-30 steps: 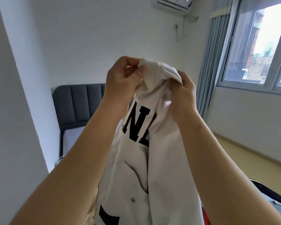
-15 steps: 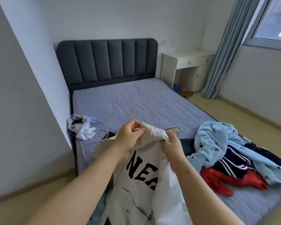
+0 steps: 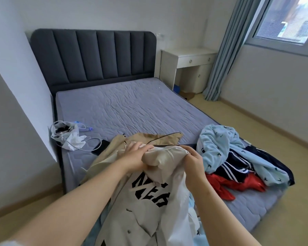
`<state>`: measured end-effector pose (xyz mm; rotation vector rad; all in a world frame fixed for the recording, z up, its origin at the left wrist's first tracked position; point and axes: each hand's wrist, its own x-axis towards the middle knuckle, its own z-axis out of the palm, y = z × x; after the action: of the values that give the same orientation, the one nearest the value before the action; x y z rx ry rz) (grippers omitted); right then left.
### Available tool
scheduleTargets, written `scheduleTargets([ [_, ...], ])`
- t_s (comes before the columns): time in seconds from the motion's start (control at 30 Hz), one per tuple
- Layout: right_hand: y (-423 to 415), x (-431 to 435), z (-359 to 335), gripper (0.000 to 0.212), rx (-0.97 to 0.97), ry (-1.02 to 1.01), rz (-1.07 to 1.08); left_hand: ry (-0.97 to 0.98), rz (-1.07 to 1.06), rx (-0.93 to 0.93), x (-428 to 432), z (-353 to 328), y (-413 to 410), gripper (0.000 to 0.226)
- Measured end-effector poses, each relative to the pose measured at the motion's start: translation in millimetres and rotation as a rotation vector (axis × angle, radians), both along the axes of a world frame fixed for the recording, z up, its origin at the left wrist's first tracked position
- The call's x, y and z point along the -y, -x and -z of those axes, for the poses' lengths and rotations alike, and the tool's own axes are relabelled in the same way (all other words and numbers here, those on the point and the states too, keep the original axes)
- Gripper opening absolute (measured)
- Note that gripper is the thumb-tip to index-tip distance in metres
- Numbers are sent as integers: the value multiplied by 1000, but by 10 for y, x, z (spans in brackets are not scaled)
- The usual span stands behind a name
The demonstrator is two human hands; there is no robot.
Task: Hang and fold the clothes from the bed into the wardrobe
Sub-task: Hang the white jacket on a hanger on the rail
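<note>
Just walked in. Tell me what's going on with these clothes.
A person grips the bunched top of a cream jacket with black letters in both hands, left hand and right hand, holding it above the foot of the grey-blue quilted bed. A tan garment lies on the bed behind it, and a heap of light blue, navy striped and red clothes lies to the right. No wardrobe is in view.

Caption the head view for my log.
Left hand and right hand grip a cream lettered jacket over the bed beside piled clothes.
</note>
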<state>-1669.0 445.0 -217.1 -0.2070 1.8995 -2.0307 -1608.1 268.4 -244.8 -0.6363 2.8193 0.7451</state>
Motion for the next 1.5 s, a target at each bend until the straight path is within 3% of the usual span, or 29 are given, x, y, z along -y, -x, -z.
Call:
scheduleTargets([
  [0.23,57,-95,-36,43,84,110,143,77,-265,20,154,84,-72,34],
  [0.33,31,-70,-30,43,128,164,178,-231,-422,-85,207,77,-171,18],
  [0.43,-36,24,-30,44,89,117,128,-554,-691,-257,236,-97,-220,22],
  [0.57,-123,219,-123,39,35,97,55,-1122,-1025,-402,358,-368,-301,27],
  [0.67,-230,404,-277,34,1,128,9,-1341,-1071,-613,456,-682,-436,14],
  [0.8,-467,717,-646,29,-17,253,-76,-1561,-932,-986,544,-1431,-779,21],
  [0.9,-691,975,-1088,29,-95,354,-159,-1546,-588,-1255,596,-2088,-1119,50],
  [0.93,-768,1062,-1260,30,-131,394,-183,-1506,-465,-1340,601,-2302,-1242,49],
  [1.03,-1007,1298,-1739,31,-244,520,-222,-1438,-231,-1549,642,-2768,-1640,22],
  [1.1,-1163,1421,-1906,33,-284,590,-239,-1366,-191,-1575,696,-2867,-1885,13],
  [1.23,-1492,1636,-1668,25,-266,460,-226,-1202,-453,-1423,832,-2590,-2279,24],
  [1.4,-1812,1899,-903,27,-83,142,-216,-1320,-1059,-1276,962,-1570,-2638,16],
  [1.5,-2039,1975,-472,32,-43,-31,-273,-1378,-1319,-1199,981,-994,-2895,16],
])
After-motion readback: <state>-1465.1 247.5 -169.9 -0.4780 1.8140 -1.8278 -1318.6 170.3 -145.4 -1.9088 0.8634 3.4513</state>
